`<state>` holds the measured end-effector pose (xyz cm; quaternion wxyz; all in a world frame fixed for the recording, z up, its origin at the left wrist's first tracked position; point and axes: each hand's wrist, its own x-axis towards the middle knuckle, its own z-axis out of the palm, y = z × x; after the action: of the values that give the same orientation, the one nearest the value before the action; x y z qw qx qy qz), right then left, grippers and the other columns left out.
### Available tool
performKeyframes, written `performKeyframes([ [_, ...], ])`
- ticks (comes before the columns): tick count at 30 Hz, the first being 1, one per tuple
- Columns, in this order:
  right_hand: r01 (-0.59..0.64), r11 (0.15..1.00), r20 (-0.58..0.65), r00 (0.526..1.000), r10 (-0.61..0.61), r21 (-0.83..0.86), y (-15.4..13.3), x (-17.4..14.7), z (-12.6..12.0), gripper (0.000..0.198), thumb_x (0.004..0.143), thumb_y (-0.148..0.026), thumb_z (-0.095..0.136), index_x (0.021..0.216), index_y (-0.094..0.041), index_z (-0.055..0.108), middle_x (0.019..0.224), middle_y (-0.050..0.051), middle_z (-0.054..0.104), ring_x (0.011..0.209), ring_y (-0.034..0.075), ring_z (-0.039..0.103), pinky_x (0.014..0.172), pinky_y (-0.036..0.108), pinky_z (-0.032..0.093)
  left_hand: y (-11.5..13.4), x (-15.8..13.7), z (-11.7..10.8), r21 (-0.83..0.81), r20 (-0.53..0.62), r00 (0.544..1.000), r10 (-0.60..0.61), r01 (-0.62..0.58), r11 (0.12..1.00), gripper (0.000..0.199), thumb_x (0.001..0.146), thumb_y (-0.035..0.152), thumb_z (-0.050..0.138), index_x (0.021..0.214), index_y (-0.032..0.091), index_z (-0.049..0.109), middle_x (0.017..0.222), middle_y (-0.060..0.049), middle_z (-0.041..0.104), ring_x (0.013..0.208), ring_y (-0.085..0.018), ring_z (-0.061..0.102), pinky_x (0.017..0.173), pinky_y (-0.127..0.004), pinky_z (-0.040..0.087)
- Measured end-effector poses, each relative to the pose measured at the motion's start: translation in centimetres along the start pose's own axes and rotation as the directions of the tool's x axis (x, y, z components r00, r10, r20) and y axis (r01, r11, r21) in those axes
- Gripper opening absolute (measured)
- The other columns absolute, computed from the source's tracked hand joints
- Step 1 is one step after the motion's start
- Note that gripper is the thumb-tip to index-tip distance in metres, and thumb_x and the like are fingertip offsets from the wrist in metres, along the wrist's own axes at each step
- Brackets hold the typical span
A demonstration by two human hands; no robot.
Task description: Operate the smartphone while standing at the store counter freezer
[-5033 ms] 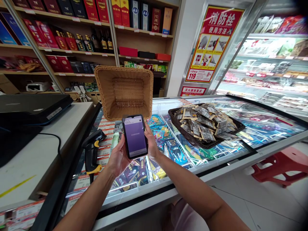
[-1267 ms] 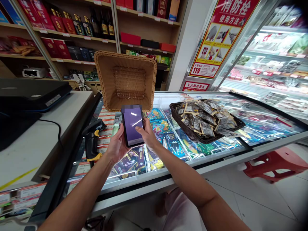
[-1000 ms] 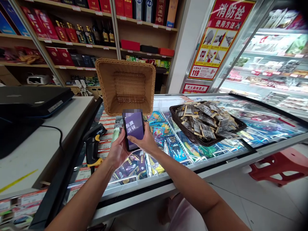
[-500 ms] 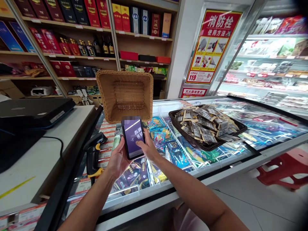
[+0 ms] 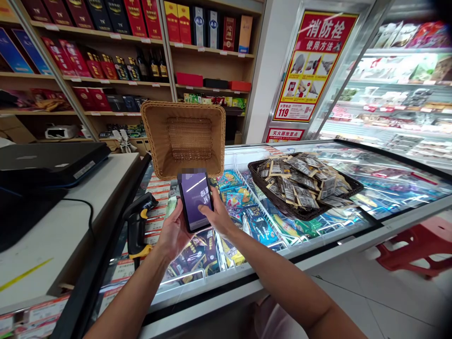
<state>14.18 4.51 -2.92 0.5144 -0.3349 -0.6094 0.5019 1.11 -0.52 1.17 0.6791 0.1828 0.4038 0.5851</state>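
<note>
Head view. One black smartphone with a lit purple screen (image 5: pixel 195 200) is held up over the glass-topped chest freezer (image 5: pixel 353 226), in front of the person. Left hand (image 5: pixel 173 233) is wrapped round the phone's left edge and back, gripping it. Right hand (image 5: pixel 217 216) supports the phone's right side, its thumb lying on the lower part of the screen.

Two baskets stand on the freezer lid: one empty tan wicker basket (image 5: pixel 183 139), tilted with its opening toward the camera, just behind the phone; one dark woven tray heaped with small sachets (image 5: pixel 303 186) to the right, well apart from both hands.

One black and yellow handheld barcode scanner (image 5: pixel 137 226) sits left of the left hand, near it. One black closed laptop (image 5: pixel 49 162) lies on the white counter (image 5: pixel 63 230). One red plastic stool (image 5: pixel 416 247) stands on the floor at right.
</note>
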Motion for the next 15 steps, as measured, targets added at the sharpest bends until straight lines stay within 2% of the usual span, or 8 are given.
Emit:
performKeyframes([
  [3,-0.033,0.993,-0.05,0.998,0.027,-0.112,-0.08,-0.01,0.21,0.08,0.07,-0.036,0.084,0.14,-0.026,0.045,0.12,0.007,0.07,0.106,0.026,0.068,0.097,0.042,0.054,-0.16,0.2,-0.15,0.015,0.029,1.0,0.01,-0.01,1.0,0.044,0.105,0.039,0.048,0.139,0.017,0.066,0.113,-0.013,0.078,0.1,-0.025,0.076,0.089,-0.038,0.063],
  [5,-0.044,0.987,-0.069,0.997,0.034,-0.152,-0.11,0.01,0.28,0.088,0.065,-0.033,0.087,0.141,-0.025,0.043,0.121,0.008,0.069,0.108,0.027,0.068,0.097,0.042,0.054,-0.28,0.41,-0.33,0.017,0.045,0.999,0.012,-0.013,1.0,0.046,0.105,0.039,0.047,0.142,0.017,0.064,0.116,-0.014,0.078,0.104,-0.026,0.076,0.09,-0.039,0.063],
  [10,-0.019,0.999,-0.007,1.0,0.019,-0.039,-0.23,-0.05,0.03,0.057,0.08,-0.027,0.064,0.135,-0.025,0.047,0.109,0.004,0.07,0.097,0.023,0.066,0.092,0.04,0.053,-0.4,0.68,-0.57,0.007,0.02,1.0,0.007,-0.007,1.0,0.043,0.106,0.039,0.047,0.137,0.016,0.067,0.115,-0.013,0.078,0.105,-0.026,0.075,0.093,-0.039,0.062],
  [15,-0.034,0.999,0.004,0.999,0.034,-0.032,-0.29,-0.09,-0.21,0.057,0.079,-0.025,0.058,0.135,-0.025,0.048,0.1,0.001,0.069,0.089,0.022,0.063,0.086,0.037,0.051,-0.23,0.55,-0.21,-0.026,-0.004,1.0,0.006,-0.006,1.0,0.041,0.106,0.039,0.048,0.131,0.015,0.069,0.112,-0.012,0.079,0.106,-0.026,0.075,0.094,-0.039,0.062],
])
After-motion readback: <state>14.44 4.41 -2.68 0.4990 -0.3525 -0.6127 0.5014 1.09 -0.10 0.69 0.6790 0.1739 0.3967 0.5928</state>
